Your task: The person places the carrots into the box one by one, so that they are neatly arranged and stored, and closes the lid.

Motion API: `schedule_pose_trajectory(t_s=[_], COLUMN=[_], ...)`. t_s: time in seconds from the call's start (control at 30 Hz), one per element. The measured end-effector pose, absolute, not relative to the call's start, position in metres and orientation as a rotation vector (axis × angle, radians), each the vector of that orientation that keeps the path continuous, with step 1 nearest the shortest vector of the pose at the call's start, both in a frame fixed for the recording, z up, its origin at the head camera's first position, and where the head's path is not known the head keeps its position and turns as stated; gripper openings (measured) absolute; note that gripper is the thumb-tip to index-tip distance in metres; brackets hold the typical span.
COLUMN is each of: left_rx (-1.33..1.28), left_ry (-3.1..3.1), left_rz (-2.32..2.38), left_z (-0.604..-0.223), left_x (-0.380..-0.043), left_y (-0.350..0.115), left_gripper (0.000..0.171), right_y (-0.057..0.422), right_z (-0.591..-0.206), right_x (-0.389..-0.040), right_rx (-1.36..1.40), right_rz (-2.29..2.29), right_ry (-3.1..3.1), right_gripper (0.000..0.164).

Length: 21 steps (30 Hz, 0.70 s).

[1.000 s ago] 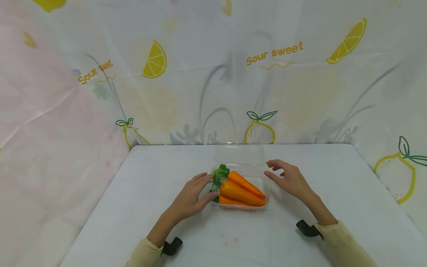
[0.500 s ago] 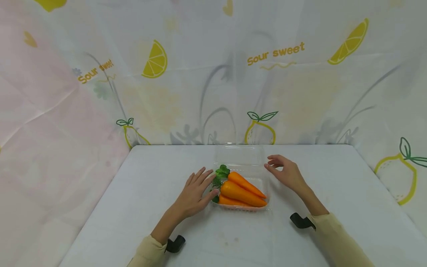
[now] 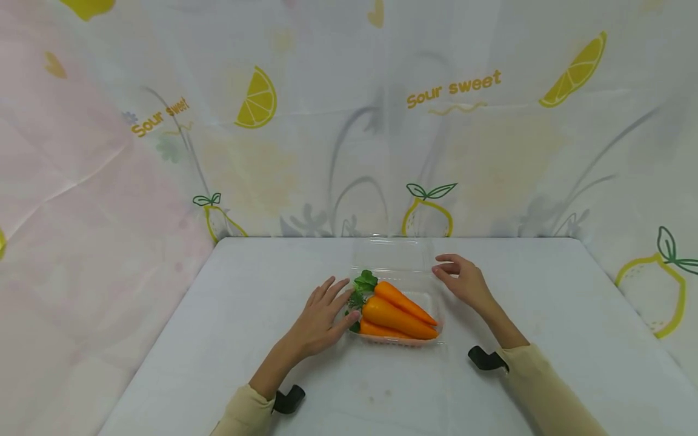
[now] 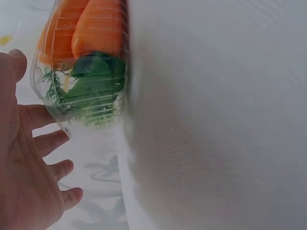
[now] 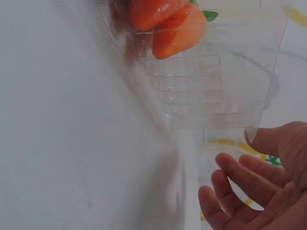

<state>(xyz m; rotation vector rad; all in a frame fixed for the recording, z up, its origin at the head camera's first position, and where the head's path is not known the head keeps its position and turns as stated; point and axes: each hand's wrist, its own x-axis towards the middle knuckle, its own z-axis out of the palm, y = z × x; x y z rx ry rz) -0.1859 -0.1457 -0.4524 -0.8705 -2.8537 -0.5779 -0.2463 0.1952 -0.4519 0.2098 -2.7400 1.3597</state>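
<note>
Several orange carrots [image 3: 400, 320] with green leaves [image 3: 365, 281] lie in a clear plastic clamshell box [image 3: 431, 298] on the table. The box's transparent lid [image 3: 392, 254] is folded back, away from the person. My left hand [image 3: 320, 320] has its fingers spread at the leafy end; in the left wrist view, fingertips reach the wall of the box [image 4: 34, 79]. Beside the lid's right edge is my right hand [image 3: 463, 281], fingers loosely bent. Its thumb tip meets the clear plastic edge in the right wrist view, with a gap between thumb and fingers [image 5: 229, 165].
A white-covered table [image 3: 245, 272] carries the box near its middle. Behind it hangs a printed curtain [image 3: 305, 181] with lemon drawings, reaching round both sides. A black wrist mount [image 3: 289, 399] sticks out from the left cuff, another [image 3: 487, 358] from the right.
My right hand moved slightly left toward the lid's edge, and its thumb and fingers drew closer together. The left hand shifted a little right, its fingers spreading more. Box and carrots stayed put.
</note>
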Motion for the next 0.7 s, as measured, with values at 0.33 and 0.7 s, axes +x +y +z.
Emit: schedule_pose_trajectory(t_s=[0.33,0.7], left_rx=[-0.862,-0.812], left_ry=[-2.854,-2.899], left_rz=[-0.570,-0.610], left_z=[-0.4533,-0.4514], left_x=[-0.1848,-0.1826], left_y=[-0.1450,-0.1440], left_gripper=[0.064,0.064], right_y=[0.1937,0.1925], right_z=[-0.4539,-0.4583], right_x=[-0.2460,-0.2453], right_rx=[0.193,0.125], right_rz=[1.359,1.402], right_ry=[-2.663,-2.565], right_gripper=[0.042,0.050])
